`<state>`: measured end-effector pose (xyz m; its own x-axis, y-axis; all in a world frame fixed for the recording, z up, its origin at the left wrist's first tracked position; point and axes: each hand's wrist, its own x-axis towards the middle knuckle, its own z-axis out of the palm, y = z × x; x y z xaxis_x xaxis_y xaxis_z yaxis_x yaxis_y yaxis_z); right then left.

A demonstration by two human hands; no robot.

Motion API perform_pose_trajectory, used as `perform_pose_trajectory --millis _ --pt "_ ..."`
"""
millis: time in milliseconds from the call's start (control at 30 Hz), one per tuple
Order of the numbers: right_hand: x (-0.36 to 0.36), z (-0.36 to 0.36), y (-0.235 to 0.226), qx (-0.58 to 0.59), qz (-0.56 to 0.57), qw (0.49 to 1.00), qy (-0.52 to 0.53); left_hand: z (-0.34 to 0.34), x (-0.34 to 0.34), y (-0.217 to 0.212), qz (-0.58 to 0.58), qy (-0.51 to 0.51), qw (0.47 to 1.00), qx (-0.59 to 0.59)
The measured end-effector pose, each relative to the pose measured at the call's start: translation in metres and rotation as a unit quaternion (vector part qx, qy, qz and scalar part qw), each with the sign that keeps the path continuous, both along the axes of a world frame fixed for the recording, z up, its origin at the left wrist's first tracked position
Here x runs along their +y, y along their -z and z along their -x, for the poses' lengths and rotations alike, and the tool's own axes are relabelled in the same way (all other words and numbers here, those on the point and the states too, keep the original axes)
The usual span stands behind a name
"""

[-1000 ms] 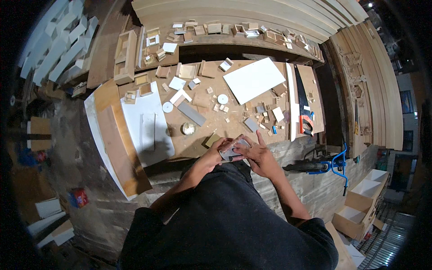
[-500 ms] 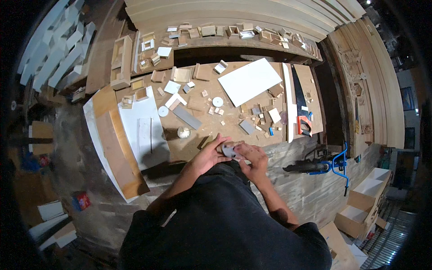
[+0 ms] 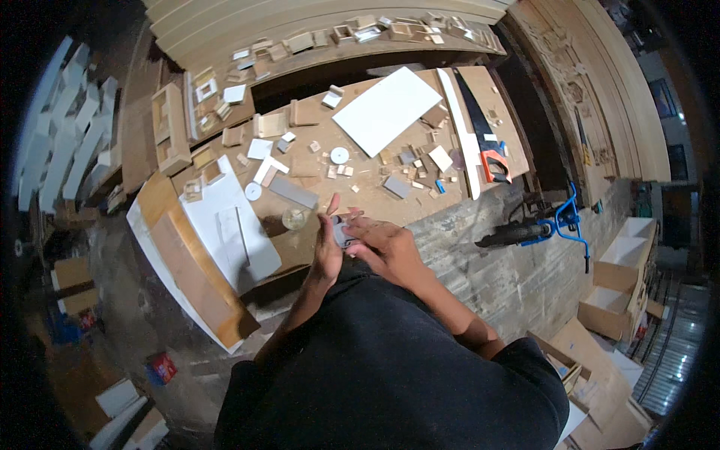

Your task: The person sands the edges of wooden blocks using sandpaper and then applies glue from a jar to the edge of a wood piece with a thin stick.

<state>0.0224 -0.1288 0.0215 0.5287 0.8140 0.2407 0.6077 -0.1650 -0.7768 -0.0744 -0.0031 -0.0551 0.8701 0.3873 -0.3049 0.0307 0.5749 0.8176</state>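
Note:
Both hands meet in front of my body at the workbench's near edge. Between them is a small greyish piece, mostly covered by fingers, so its kind cannot be told. My left hand supports it from the left, some fingers pointing up. My right hand closes over it with bent fingers. Just beyond the left hand stands a small clear jar with pale contents. Behind the jar lie a flat grey strip and a white disc.
Several small wooden blocks lie across the workbench, with a large white panel behind them. A handsaw with an orange handle rests at the right. Small wooden boxes line the back shelf. A small blue-framed bike stands on the floor right.
The view has shifted, so the bench appears turned and higher. My hands have come closer together around the grey piece, the right one now covering more of it.

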Motion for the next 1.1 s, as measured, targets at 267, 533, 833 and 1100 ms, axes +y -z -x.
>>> perform_pose_trajectory --millis 267,533,833,1100 --pt "0.013 0.002 0.01 0.138 0.006 0.988 0.069 0.022 0.018 -0.014 -0.09 -0.177 0.978 -0.061" --pt "0.003 -0.004 0.009 0.203 0.151 0.96 0.124 0.107 0.096 -0.191 -0.231 0.004 0.889 -0.395" --pt "0.008 -0.003 0.018 0.173 0.138 0.975 0.027 0.102 0.069 -0.206 -0.365 0.005 0.904 -0.224" --pt "0.003 0.006 0.001 0.146 -0.08 0.985 -0.044 0.042 0.035 -0.052 -0.081 -0.073 0.991 0.075"
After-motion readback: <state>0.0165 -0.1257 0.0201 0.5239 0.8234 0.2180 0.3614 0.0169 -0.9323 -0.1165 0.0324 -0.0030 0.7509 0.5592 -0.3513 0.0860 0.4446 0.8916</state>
